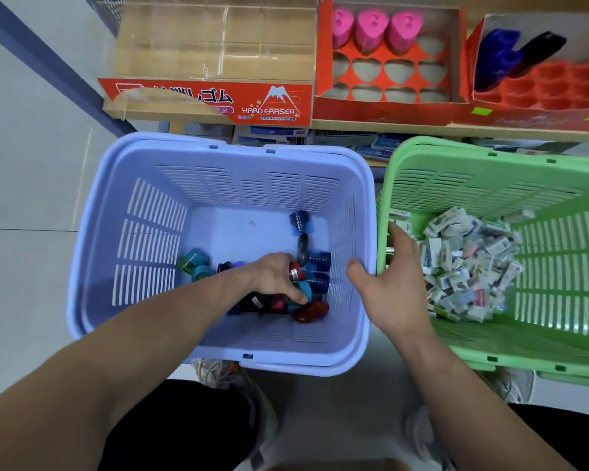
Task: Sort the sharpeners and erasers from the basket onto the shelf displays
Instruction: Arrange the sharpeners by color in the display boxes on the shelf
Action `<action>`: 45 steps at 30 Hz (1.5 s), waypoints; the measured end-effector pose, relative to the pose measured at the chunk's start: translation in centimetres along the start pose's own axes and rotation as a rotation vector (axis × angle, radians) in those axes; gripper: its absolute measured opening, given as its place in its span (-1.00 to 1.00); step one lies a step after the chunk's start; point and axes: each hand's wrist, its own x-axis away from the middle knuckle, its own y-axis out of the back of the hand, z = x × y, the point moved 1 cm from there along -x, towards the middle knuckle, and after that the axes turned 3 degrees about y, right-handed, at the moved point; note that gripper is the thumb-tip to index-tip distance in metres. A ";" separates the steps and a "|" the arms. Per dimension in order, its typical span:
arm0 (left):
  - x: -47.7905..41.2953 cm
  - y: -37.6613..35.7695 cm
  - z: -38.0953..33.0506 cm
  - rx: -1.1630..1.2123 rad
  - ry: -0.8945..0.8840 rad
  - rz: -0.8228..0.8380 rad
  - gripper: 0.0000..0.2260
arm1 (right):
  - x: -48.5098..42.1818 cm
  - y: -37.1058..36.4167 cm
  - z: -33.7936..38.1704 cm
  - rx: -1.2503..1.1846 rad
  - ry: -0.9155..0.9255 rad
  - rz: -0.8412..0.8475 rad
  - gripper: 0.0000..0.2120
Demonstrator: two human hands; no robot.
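A lilac basket [143,232] on the floor holds several sharpeners in blue, teal, red and black [315,260]. My left hand [272,277] is down inside it, fingers curled round a red sharpener [296,271] among the pile. My right hand [393,280] rests with relaxed fingers on the gap between the lilac basket's right rim and the green basket [490,185], which holds a heap of wrapped erasers [466,263]. On the shelf stand an eraser display box [215,100], a red sharpener tray [388,107] with three pink sharpeners [371,27], and another red tray [538,86].
The second red tray holds a blue and a black sharpener [517,56]. Boxed stock sits on the lower shelf [279,134] behind the baskets. My shoes [238,379] are just below the lilac basket. Pale tiled floor [24,185] lies to the left.
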 end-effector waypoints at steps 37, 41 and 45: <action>26.5 8.6 -24.7 0.316 -0.640 -0.520 -0.41 | 3.1 23.6 13.5 -0.231 0.442 0.437 -0.61; 24.7 8.9 -26.1 0.305 -0.618 -0.532 -0.49 | 2.2 24.2 12.4 -0.178 0.515 0.388 -0.56; 23.2 9.4 -27.3 0.347 -0.627 -0.554 -0.52 | 0.3 24.0 11.8 -0.257 0.490 0.338 -0.56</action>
